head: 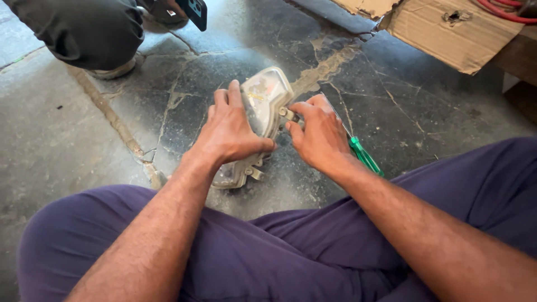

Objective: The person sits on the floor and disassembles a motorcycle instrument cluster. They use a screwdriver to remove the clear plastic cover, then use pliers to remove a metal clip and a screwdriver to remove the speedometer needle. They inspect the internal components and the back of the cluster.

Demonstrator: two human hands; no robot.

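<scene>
Both hands worry me: my left hand (229, 131) clamps the lamp housing (263, 106) while my right hand (316, 131) pinches its small bracket (287, 114), which I judge could snap if twisted.

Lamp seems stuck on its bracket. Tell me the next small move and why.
Probably pick up the green-handled screwdriver lying by the right hand: that hand's fingertips only pinch the metal tab on the lamp housing, which the left hand already steadies.
</scene>
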